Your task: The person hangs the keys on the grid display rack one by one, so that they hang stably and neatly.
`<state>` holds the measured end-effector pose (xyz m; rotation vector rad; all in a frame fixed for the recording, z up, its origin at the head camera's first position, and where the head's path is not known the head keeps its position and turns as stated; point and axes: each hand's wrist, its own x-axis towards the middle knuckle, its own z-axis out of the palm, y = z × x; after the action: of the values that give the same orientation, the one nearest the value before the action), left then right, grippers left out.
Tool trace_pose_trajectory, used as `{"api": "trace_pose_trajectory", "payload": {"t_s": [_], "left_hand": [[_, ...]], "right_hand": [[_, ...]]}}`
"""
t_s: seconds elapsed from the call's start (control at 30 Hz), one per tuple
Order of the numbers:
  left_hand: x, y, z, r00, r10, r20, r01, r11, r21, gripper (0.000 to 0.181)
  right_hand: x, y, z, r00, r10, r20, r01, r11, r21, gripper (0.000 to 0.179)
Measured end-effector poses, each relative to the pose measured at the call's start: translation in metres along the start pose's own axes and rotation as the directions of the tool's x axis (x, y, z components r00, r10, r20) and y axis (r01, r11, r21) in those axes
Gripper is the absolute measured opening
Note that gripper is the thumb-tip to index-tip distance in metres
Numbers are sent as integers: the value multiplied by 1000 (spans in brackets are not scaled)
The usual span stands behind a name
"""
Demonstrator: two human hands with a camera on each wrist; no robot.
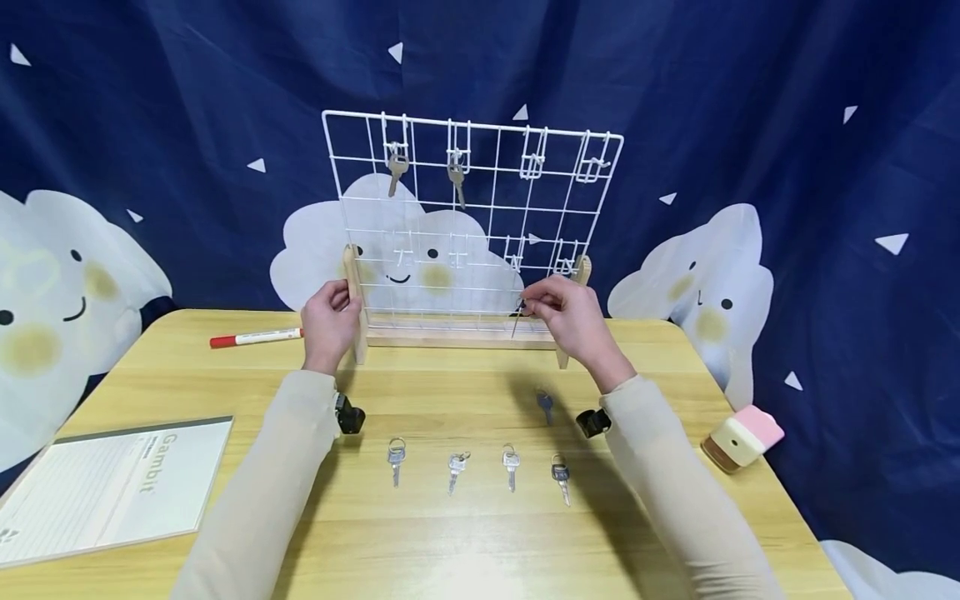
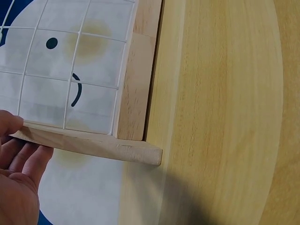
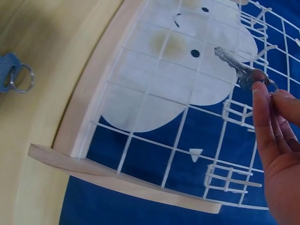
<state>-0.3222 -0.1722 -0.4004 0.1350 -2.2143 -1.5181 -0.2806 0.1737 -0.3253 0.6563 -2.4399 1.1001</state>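
Observation:
A white wire grid rack point(image 1: 480, 126) stands at the back of the table in a wooden frame. My left hand point(image 1: 330, 323) grips the frame's left wooden upright point(image 1: 351, 271), thumb on one side and fingers on the other in the left wrist view. Between thumb and fingertips, my right hand point(image 1: 573, 321) pinches a key point(image 3: 232, 63) by its small ring, in front of the grid's lower right hooks point(image 3: 229, 178). The key's blade points away from the hand. Two keys hang from upper hooks, the left one point(image 1: 397, 171) and its neighbour point(image 1: 457, 179); the two upper right hooks point(image 1: 532, 165) hold none.
Several ringed keys lie on the table point(image 1: 420, 550): a front row including one key point(image 1: 396, 454), and a darker key point(image 1: 545, 406) under my right forearm. A notebook point(image 1: 127, 483) and a red-capped marker point(image 1: 258, 337) lie left; a pink-and-cream block point(image 1: 742, 437) sits right.

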Motion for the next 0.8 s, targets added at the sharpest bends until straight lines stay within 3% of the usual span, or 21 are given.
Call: {"api": "trace_pose_trajectory", "payload": {"t_s": [0.33, 0.8], "left_hand": [[0, -1, 2, 1000, -2, -12, 2, 1000, 4, 32], [0, 1, 2, 1000, -25, -10, 25, 1000, 16, 34]], "right_hand": [[9, -12, -11, 1000, 18, -17, -17, 999, 28, 11], [26, -28, -22, 994, -27, -102, 35, 997, 73, 13]]}}
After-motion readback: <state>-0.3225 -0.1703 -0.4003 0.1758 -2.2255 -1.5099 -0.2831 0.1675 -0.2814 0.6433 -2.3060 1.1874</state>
